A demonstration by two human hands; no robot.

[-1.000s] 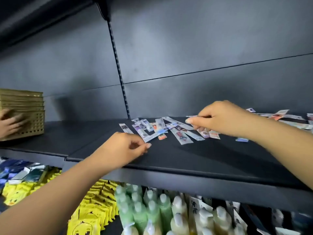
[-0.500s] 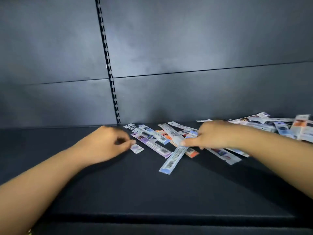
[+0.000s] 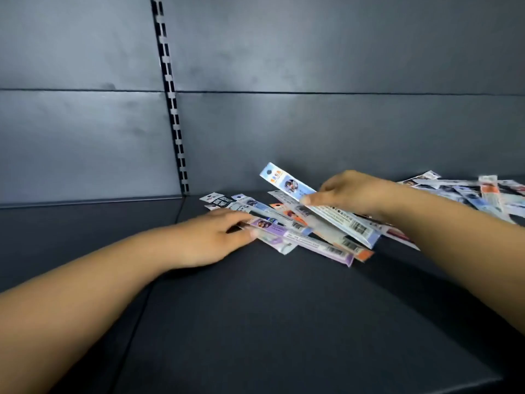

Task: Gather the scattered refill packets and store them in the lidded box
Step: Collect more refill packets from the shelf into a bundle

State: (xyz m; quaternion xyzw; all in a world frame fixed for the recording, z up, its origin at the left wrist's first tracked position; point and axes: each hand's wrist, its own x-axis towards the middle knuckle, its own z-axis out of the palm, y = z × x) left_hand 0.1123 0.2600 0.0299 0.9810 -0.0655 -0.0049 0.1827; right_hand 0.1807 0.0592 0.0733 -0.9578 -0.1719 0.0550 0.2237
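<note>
Several long flat refill packets lie in a loose pile (image 3: 306, 234) on the dark shelf (image 3: 255, 322), near its back wall. My right hand (image 3: 349, 191) pinches a light-blue packet (image 3: 321, 206) and tilts its far end up off the pile. At the pile's left end, my left hand (image 3: 216, 237) rests flat on the shelf, its thumb and fingers pressing a purple packet (image 3: 284, 233). More packets (image 3: 483, 194) are scattered at the far right. The lidded box is out of view.
A dark grey back panel (image 3: 312, 123) rises behind the shelf, with a slotted upright rail (image 3: 172, 103) left of centre. A seam (image 3: 136, 322) runs front to back between two shelf boards.
The view has closed in on the shelf. My right hand has lifted one end of the light-blue packet off the pile. My left hand slid right onto the purple packet.
</note>
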